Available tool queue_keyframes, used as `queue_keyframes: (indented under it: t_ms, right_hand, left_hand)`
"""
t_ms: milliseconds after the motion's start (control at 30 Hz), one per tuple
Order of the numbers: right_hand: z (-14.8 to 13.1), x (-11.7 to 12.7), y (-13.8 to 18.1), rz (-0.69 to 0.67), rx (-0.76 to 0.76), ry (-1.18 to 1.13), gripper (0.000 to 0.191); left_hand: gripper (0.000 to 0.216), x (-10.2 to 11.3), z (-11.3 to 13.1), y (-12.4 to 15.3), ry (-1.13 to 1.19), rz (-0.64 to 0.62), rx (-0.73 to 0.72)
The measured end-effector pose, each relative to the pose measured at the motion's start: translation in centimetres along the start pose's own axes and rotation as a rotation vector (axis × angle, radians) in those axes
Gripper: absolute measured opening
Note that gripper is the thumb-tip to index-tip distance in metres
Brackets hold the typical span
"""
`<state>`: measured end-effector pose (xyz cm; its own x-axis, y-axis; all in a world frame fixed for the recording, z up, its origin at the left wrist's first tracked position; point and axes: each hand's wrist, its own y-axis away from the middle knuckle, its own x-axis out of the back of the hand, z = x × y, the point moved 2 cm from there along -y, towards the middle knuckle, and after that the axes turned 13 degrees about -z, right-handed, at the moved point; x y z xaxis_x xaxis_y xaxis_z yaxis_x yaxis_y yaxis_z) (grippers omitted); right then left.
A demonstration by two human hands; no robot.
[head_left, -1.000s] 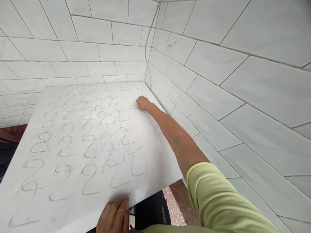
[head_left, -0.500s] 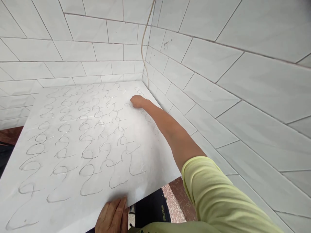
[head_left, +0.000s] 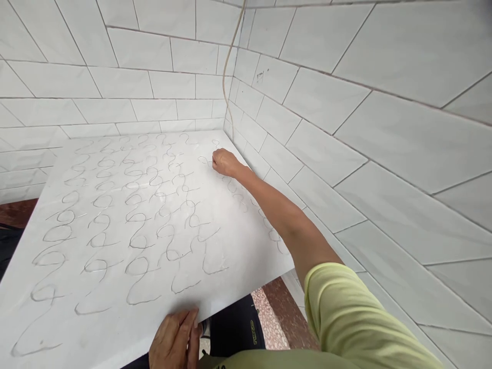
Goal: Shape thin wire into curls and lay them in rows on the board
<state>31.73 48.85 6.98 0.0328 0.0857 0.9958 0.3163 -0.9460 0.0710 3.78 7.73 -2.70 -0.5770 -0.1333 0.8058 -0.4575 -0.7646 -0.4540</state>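
A large white sheet (head_left: 238,241) spreads out in front of me, covered with rows of looping pencil-like lines (head_left: 138,218). Toward its far right corner, my right hand (head_left: 223,162) is closed, the fingertips pinched together at the surface beside a small drawn loop. Whatever sits between those fingers is hidden by the hand. At the near edge, my left hand (head_left: 175,335) is closed over the sheet's border, with bent fingers pressed together on it. Faint loops (head_left: 269,225) also run along the right side, partly covered by my forearm.
White tiled walls (head_left: 326,128) meet in a corner behind and to the right of the sheet. A thin cable (head_left: 226,77) hangs down that corner. Below the front edge are dark fabric (head_left: 236,328) with lettering and a speckled floor (head_left: 271,312).
My right hand has shifted slightly right on the sheet, uncovering more of a drawn loop to its left. The view has turned a little. My left hand stays at the near edge.
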Motion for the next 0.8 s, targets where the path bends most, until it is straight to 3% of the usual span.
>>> queue_keyframes:
  t_ms: [167, 333, 433, 533, 633, 700, 800]
  right_hand:
    - [-3.9, 1.7, 8.5, 0.128, 0.031, 0.025, 0.023]
    - [-9.3, 1.2, 18.5, 0.136, 0.126, -0.01, 0.02]
    - [-12.0, 0.2, 23.0, 0.154, 0.263, 0.082, 0.024]
    - [-13.9, -0.7, 25.9, 0.167, 0.391, 0.176, 0.027]
    - [-15.0, -0.6, 27.4, 0.107, 0.466, 0.168, 0.025]
    - [-15.3, 0.0, 28.1, 0.031, 0.492, 0.068, 0.02]
    - [-15.0, 1.0, 29.1, -0.025, 0.524, -0.268, 0.011]
  left_hand:
    - [0.029, 2.2, 1.0, -1.3, 0.229, 0.036, 0.114]
    - [0.029, 5.7, 1.3, -6.3, 0.496, 0.032, 0.456]
    - [0.042, 7.2, 0.9, -9.3, 0.616, 0.057, 0.521]
    - [0.05, 7.5, 0.6, -10.9, 0.734, -0.058, 0.51]
    - [0.044, 7.0, 0.8, -10.7, 0.851, -0.17, 0.517]
    - [0.039, 6.7, 1.0, -10.1, 0.894, -0.186, 0.533]
    - [0.034, 6.3, 1.6, -9.0, 0.984, -0.143, 0.568]
